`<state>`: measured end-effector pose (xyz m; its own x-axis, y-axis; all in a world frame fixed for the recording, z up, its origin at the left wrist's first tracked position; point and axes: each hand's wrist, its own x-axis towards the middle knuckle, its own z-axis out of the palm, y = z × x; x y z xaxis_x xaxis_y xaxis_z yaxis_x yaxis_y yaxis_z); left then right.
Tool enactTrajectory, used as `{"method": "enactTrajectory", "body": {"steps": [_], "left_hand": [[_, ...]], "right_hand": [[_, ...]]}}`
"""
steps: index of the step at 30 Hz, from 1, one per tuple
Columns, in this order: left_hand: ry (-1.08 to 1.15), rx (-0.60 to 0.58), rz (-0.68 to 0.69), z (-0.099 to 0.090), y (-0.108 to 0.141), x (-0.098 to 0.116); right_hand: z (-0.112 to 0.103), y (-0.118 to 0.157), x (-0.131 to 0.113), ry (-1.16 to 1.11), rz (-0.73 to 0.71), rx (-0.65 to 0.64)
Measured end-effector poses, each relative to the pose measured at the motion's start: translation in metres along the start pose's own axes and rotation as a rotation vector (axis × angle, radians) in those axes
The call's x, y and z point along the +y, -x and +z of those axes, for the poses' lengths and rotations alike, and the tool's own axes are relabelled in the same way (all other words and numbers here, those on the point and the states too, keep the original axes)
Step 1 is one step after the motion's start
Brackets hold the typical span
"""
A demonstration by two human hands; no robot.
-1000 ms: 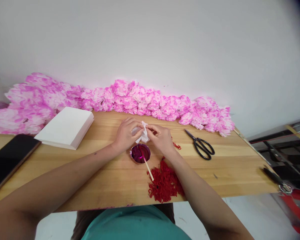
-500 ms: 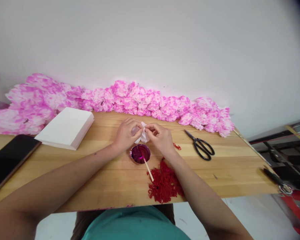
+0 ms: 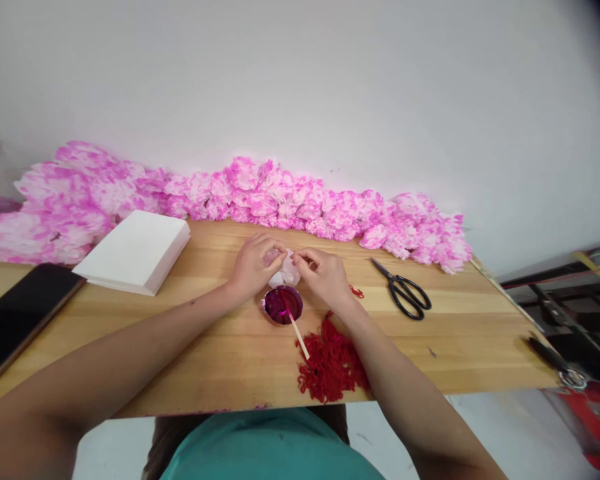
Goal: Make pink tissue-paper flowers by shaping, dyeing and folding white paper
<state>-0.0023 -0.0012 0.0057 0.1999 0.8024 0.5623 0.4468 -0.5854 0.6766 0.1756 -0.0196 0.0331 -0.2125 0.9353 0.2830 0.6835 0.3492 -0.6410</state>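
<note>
Between my hands is a piece of thin white paper (image 3: pixel 286 272), bunched and ruffled like a small flower. My left hand (image 3: pixel 253 267) pinches its left side between thumb and fingers. From the right, my right hand (image 3: pixel 325 272) pinches the paper with thumb and forefinger. Just below sits a small shiny bowl of dark magenta liquid (image 3: pixel 279 308), with a thin pale stick (image 3: pixel 300 340) leaning out of it. A heap of red yarn pieces (image 3: pixel 330 367) lies under and beside my right forearm, partly covered by it.
Pink-and-white paper flowers (image 3: pixel 275 197) are piled along the wall. A stack of white paper (image 3: pixel 135 250) and a black phone (image 3: pixel 25 320) lie at left. Black-handled scissors (image 3: pixel 407 293) rest on the right, and red-handled pliers (image 3: pixel 575 380) at the table's right edge.
The white paper between my fingers looks spread wider and rounder than before. Both hands stay in nearly the same place, and the view has shifted slightly.
</note>
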Motion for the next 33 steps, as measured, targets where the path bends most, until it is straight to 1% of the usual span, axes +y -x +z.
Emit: {"method": "enactTrajectory", "body": {"steps": [4,8,10,13,16,21,27,33], "left_hand": [[0.085,0.053,-0.086,-0.001,-0.001,-0.001],[0.141,0.067,-0.123,-0.002,-0.002,-0.001],[0.155,0.087,-0.127,-0.003,-0.001,0.001],[0.147,0.115,-0.089,-0.005,-0.001,0.005],[0.091,0.061,-0.008,-0.007,-0.001,0.009],[0.001,-0.026,0.063,-0.006,0.000,0.008],[-0.061,-0.101,0.043,-0.002,0.002,0.002],[-0.089,-0.130,-0.002,-0.002,0.001,0.004]], "right_hand": [[-0.002,0.002,-0.005,0.032,-0.057,-0.023],[0.002,0.003,-0.006,0.100,-0.095,-0.066],[0.004,0.002,-0.001,0.092,-0.070,-0.080],[0.006,0.000,0.008,-0.070,0.039,-0.042],[0.006,-0.002,0.013,-0.221,0.099,-0.001],[0.005,-0.001,0.006,-0.310,0.089,0.026],[0.004,-0.001,0.001,-0.412,0.132,0.068],[0.004,-0.001,0.002,-0.392,0.106,0.022]]}}
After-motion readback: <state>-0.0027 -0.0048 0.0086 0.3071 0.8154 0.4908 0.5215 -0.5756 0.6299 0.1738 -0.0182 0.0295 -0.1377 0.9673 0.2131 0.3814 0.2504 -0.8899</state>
